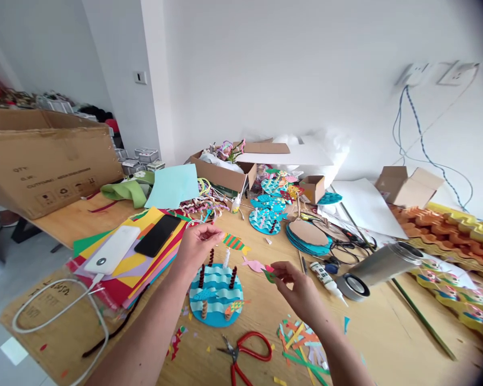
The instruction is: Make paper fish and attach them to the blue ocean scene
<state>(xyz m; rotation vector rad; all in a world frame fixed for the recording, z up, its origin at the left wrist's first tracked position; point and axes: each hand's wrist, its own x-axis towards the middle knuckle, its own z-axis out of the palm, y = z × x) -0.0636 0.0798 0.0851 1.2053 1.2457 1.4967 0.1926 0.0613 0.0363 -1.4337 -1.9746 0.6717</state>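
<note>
My left hand (203, 238) is raised above the blue round base, thumb and forefinger pinched. An orange-and-green striped paper fish (235, 243) shows right at its fingertips; whether they grip it I cannot tell. Between finger and thumb, my right hand (292, 277) holds a small red-and-green paper fish (270, 274). A pink paper fish (254, 265) lies on the table between the hands. Below is the round base (217, 317) with light-blue paper waves, upright dark, white and tan fuzzy stems, a blue paper fish (205, 295) and an orange patterned fish (234, 308).
Red-handled pliers (235, 354) and paper scraps (304, 343) lie in front. Coloured sheets (145, 257) with a power bank (112, 249) and phone (158, 236) sit left. At right are a glue bottle (326, 279), a steel flask (382, 271) and stacked discs (309, 238).
</note>
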